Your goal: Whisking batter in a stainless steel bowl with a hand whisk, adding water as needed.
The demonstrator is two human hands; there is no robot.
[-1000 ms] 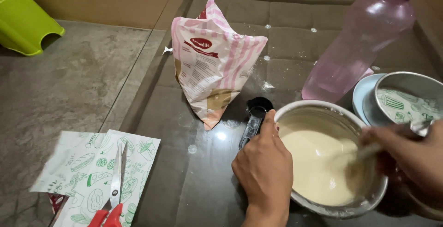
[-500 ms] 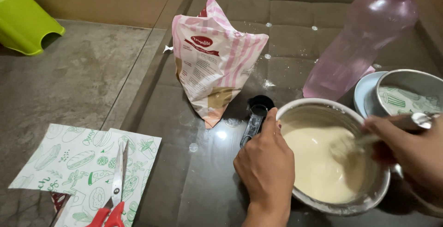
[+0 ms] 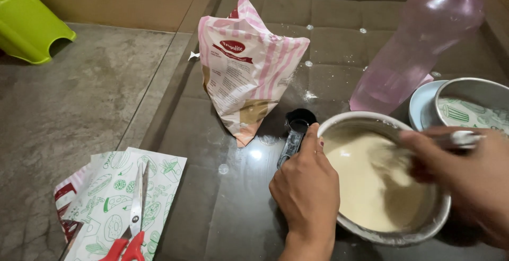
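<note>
Batter bowl point(image 3: 389, 234) gripped by left hand point(image 3: 307, 186); right hand point(image 3: 466, 171) clutching spoon point(image 3: 458, 139) above.

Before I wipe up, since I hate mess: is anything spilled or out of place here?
Yes. White powder specks dot the glass table around the pink striped bag, thickest beside the pink bottle. Scissors lie on printed paper hanging past the table's edge. The batter stays inside the bowl.

Home setting: you work at a glass-topped table point(image 3: 222, 197) with batter bowl point(image 3: 371, 234), pink-striped mix bag point(image 3: 246, 80), water bottle point(image 3: 419, 43), scissors point(image 3: 135, 218)
</note>
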